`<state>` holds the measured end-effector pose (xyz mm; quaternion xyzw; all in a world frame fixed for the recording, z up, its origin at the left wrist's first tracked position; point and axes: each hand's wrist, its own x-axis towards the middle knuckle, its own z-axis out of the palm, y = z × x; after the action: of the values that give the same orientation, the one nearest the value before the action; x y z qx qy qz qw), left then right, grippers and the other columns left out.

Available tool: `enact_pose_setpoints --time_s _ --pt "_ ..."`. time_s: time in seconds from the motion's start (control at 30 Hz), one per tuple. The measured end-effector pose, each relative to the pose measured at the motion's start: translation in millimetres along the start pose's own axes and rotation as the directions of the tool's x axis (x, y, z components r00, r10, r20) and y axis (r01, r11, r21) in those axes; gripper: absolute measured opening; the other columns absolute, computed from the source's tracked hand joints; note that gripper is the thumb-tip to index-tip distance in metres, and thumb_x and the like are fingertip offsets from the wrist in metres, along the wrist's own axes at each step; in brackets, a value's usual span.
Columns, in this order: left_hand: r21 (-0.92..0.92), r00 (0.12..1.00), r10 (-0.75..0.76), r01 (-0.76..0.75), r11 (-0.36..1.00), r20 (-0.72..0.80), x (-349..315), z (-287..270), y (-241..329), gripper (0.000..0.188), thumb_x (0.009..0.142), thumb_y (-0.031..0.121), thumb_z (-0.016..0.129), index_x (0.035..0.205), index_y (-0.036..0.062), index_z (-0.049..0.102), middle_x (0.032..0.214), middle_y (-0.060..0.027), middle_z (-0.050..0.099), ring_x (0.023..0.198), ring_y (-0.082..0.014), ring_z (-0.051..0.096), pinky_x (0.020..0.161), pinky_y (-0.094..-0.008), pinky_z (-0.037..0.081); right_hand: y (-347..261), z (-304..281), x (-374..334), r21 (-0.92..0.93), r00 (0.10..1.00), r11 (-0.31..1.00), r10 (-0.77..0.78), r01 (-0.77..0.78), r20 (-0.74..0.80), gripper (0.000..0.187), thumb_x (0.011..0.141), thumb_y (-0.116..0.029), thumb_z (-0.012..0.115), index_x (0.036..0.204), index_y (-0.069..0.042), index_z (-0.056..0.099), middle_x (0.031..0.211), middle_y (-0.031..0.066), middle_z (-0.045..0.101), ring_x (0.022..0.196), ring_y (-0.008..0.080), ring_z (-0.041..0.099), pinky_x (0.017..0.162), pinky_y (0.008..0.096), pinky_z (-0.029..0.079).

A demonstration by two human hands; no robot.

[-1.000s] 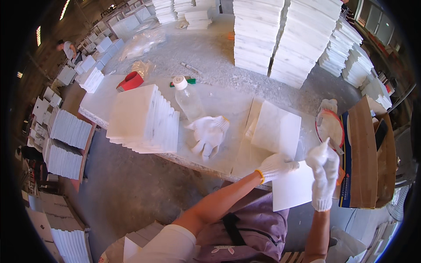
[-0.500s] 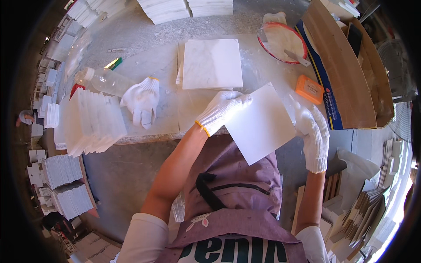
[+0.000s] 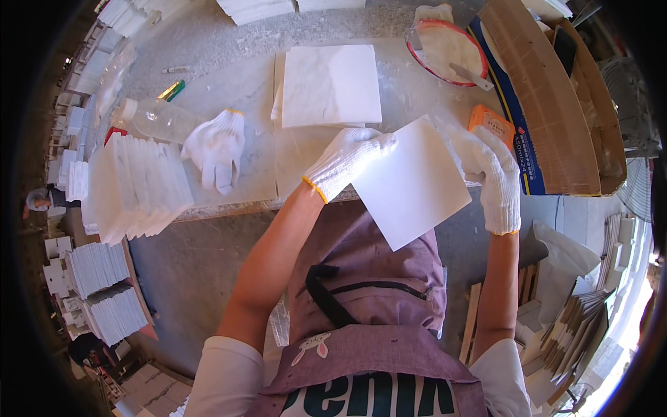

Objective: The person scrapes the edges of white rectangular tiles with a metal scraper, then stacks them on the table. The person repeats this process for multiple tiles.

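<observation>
My left hand, in a white knit glove with a yellow cuff, is closed on the upper left edge of a white square tile. The tile is tilted, one corner pointing down over my apron. My right hand, gloved alike, is beside the tile's upper right edge with its fingers extended and slightly bent. Nothing shows in it; whether its fingertips touch the edge is hard to see. Just beyond my left hand, a small stack of marbled white tiles lies on the worktable.
At left stand a row of upright tiles, a spare glove, a clear bottle and a green cutter. At right are an orange box, a red-rimmed bowl with a scraper, and an open cardboard box.
My right hand has moved up along the tile's right side. The left hand keeps its hold on the tile, which has barely moved. The view has shifted slightly.
</observation>
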<state>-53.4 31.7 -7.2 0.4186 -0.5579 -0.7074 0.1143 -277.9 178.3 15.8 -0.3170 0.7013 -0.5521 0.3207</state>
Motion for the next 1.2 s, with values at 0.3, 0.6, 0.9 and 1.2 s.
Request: enact_pose_setpoints --time_s 0.3,0.6,0.9,1.2 --pt "0.010 1.000 -0.006 0.006 1.000 0.025 2.2 -1.4 -1.7 0.032 0.093 0.032 0.069 0.101 0.0004 0.070 0.084 0.0005 0.065 0.074 -0.0061 0.059 0.064 -0.0225 0.049 -2.0 3.1 7.3 -0.044 1.000 0.999 -0.013 0.014 0.019 0.043 0.093 -0.028 0.061 0.126 0.000 0.064 0.112 0.0089 0.069 0.092 0.0140 0.067 0.075 0.0252 0.054" --pt "0.021 1.000 -0.008 0.008 1.000 0.004 1.0 0.5 -0.4 0.031 0.094 0.031 0.068 0.099 0.0006 0.071 0.083 0.0009 0.064 0.074 -0.0058 0.059 0.065 -0.0224 0.048 -14.6 8.9 5.7 -0.040 1.000 0.999 0.016 -0.016 0.012 0.043 0.092 -0.029 0.064 0.125 -0.001 0.065 0.110 0.0084 0.068 0.090 0.0138 0.067 0.067 0.0239 0.056" --pt "0.021 1.000 -0.008 0.007 1.000 0.019 2.0 -0.9 -1.3 0.036 0.092 0.033 0.070 0.104 -0.0012 0.070 0.084 0.0008 0.064 0.076 -0.0064 0.059 0.066 -0.0233 0.049 -15.4 9.5 7.1 -0.074 1.000 0.997 -0.006 0.005 -0.003 0.046 0.091 -0.033 0.065 0.123 -0.001 0.066 0.107 0.0093 0.069 0.083 0.0129 0.067 0.062 0.0225 0.053" --pt "0.008 0.999 -0.031 0.031 0.999 0.034 3.5 -2.7 -2.4 0.039 0.092 0.034 0.071 0.106 -0.0015 0.069 0.086 0.0000 0.065 0.076 -0.0059 0.060 0.066 -0.0218 0.050 -18.4 11.3 7.9 -0.078 1.000 0.997 0.003 -0.004 -0.009 0.044 0.091 -0.032 0.065 0.122 -0.001 0.067 0.103 0.0091 0.070 0.078 0.0129 0.067 0.061 0.0220 0.052"
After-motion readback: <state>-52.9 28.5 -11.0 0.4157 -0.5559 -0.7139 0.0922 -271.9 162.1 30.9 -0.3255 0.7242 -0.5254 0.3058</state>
